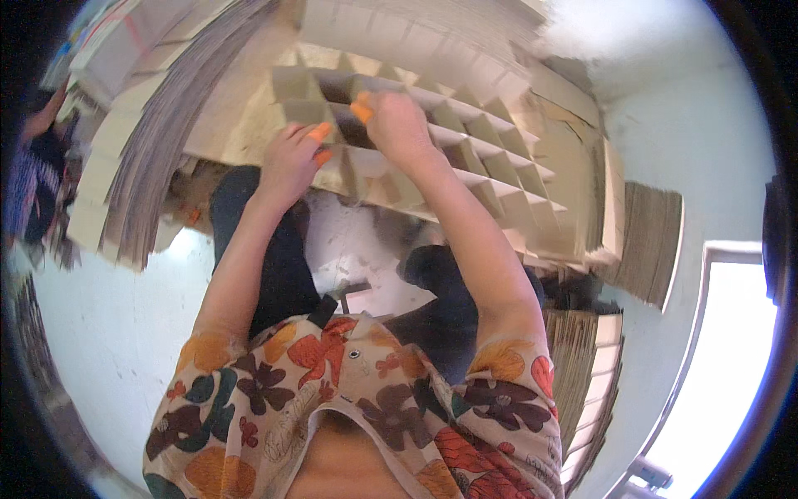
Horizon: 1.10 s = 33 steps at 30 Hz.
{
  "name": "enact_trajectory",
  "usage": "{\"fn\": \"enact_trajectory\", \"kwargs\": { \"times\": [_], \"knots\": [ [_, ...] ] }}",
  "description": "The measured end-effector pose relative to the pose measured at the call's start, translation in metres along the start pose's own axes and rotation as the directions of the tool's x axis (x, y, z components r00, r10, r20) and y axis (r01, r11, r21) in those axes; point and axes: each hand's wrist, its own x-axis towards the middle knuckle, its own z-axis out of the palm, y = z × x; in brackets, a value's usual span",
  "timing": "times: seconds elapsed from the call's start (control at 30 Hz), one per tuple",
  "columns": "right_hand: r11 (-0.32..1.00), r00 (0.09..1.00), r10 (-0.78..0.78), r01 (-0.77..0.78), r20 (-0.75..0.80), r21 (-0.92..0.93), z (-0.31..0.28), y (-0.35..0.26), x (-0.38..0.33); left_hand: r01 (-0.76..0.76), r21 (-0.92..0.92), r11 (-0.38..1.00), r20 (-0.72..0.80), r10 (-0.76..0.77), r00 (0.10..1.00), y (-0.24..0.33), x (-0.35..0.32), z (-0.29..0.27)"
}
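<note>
Our left hand point(288, 163) curls at the near-left side of the grid point(482, 129), our right hand point(399, 123) over its cells; whether either grips, we cannot tell. On our desk point(237, 125), crossed strips seemingly brace one another upright.

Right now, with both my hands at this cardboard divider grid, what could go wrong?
The thin walls of the cardboard grid might bend if your left hand or right hand presses unevenly. Orange finger covers show on only some fingers, so a bare finger could catch a cardboard edge. The stack of sheets left of the grid has uneven edges and might slide if bumped.
</note>
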Motion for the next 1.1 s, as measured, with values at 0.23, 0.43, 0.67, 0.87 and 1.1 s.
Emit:
{"fn": "enact_trajectory", "kwargs": {
  "times": [0.23, 0.43, 0.67, 0.87, 1.1],
  "knots": [
    [0.766, 0.844, 0.320, -0.497, -0.430, -0.407, -0.023, 0.158, -0.017, -0.136, 0.042, 0.990, 0.189, 0.126, 0.974, 0.034, 0.036, 0.005],
    [0.973, 0.928, 0.232, -0.226, 0.293, -0.055, -0.031, 0.096, -0.054, -0.166, 0.009, 0.986, 0.285, 0.156, 0.946, 0.022, 0.088, 0.027],
    [0.995, 0.996, 0.093, -0.093, -0.016, -0.031, -0.054, 0.127, -0.081, -0.290, 0.023, 0.957, 0.619, 0.214, 0.755, 0.003, 0.107, 0.049],
    [0.634, 0.504, 0.452, -0.762, -0.736, -0.132, -0.165, 0.261, -0.181, -0.273, -0.008, 0.962, 0.273, 0.265, 0.925, 0.017, 0.083, -0.018],
    [0.332, 0.496, 0.649, -0.867, -0.577, -0.371, -0.116, 0.271, -0.272, 0.001, 0.469, 0.883, -0.193, 0.102, 0.976, 0.005, 0.061, -0.130]
  ]
}}
